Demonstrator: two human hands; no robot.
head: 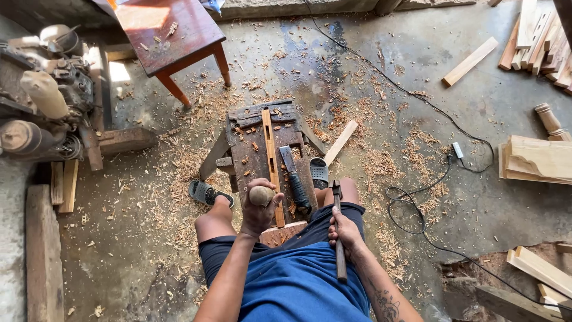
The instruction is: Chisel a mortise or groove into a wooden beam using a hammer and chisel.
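Shaving-strewn floor [417, 107] around narrow bench [256, 155]

rough wooden bench [257, 156], smooth wooden handle [339, 253]

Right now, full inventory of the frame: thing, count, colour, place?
Worn wooden work stool: 1, dark brown, floor centre.
Long wooden strip: 1, light tan, lengthwise on stool.
Black-handled cleaver: 1, steel blade, on stool right.
Slatted rubber sandals: 2, grey, beside stool.
Red-brown wooden table: 1, upper left.
Old engine machine: 1, grey, far left.
Black cable: 1, across floor right.
Pale timber offcuts: several, right side.
Left hand: gripping a rounded wooden tool handle.
Right hand: holding a dark-handled hammer.
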